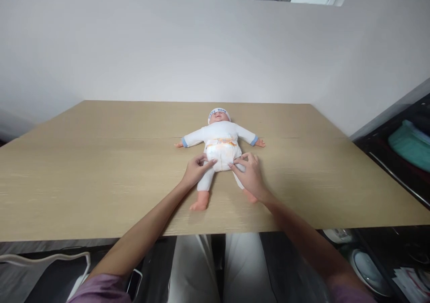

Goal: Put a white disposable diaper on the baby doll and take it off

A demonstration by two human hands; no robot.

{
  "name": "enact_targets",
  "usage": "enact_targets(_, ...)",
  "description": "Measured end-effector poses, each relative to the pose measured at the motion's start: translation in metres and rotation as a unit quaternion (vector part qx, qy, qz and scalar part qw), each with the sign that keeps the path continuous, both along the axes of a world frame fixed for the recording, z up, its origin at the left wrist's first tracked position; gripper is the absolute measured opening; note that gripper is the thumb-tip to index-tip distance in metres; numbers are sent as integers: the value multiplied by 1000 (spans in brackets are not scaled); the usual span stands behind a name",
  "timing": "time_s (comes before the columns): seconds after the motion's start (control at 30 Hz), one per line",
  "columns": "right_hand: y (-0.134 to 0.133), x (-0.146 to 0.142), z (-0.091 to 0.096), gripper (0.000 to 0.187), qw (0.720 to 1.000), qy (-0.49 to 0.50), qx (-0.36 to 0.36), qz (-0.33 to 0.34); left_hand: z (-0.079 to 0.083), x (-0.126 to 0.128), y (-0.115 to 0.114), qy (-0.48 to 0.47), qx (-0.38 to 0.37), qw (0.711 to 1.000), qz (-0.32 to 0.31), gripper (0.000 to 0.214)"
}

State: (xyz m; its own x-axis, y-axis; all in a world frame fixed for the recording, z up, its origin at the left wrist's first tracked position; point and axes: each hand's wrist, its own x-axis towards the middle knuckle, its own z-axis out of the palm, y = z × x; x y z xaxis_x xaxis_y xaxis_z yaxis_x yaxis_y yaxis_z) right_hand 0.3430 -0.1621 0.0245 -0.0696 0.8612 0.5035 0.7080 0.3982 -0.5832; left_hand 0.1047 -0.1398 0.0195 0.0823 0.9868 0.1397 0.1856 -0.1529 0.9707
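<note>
- A doll [220, 137] lies on its back near the middle of the counter [101, 173], head away from the person, arms spread wide, legs pointing to the near edge.
- The doll wears a soft white suit with blue cuffs, a white hat [219, 112] with a blue band, and a puffy white diaper [224, 153] with an orange printed strip along its waist.
- Its hands and bare feet are smooth peach plastic; one foot is partly hidden under the right wrist.
- The left hand [196, 171] sits at one side of the diaper by the hip, its grip closed: thumb and curled fingers pinch the diaper's edge.
- The right hand [251, 175] sits at the other side, forefinger stretched onto the diaper's lower edge, other fingers bent above it; I cannot tell whether its grip pinches the padding or only touches it.
- The counter is flat, pale wood-grain board with a thin seam running across behind the doll.
- A plain matt white wall [201, 48] rises behind it.
- At the right, a dark shelf [383, 148] holds a folded teal cloth [410, 144]; round white plates [367, 267] lie lower down.
</note>
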Motion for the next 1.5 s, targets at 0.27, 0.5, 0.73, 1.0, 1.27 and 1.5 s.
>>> enact_targets(0.27,11,62,7,38,998,56,35,13,-4,-39,-7,12,40,998,-56,47)
enact_targets(0.5,69,115,-15,40,990,-62,83,-98,-7,-94,52,295,232,918,127,56)
enact_targets(0.73,144,60,-15,64,979,-195,39,-51,-15,-75,121,410,238,871,129,68)
enact_targets(1.0,160,59,-22,52,980,-190,0,-63,-19,-78,134,446,205,862,125,60)
enact_targets(1.27,92,62,23,37,987,-138,-5,-86,17,-43,44,432,145,870,187,45)
enact_targets(1.5,-59,95,68,32,997,-59,-3,54,32,-15,-180,337,85,920,180,50)
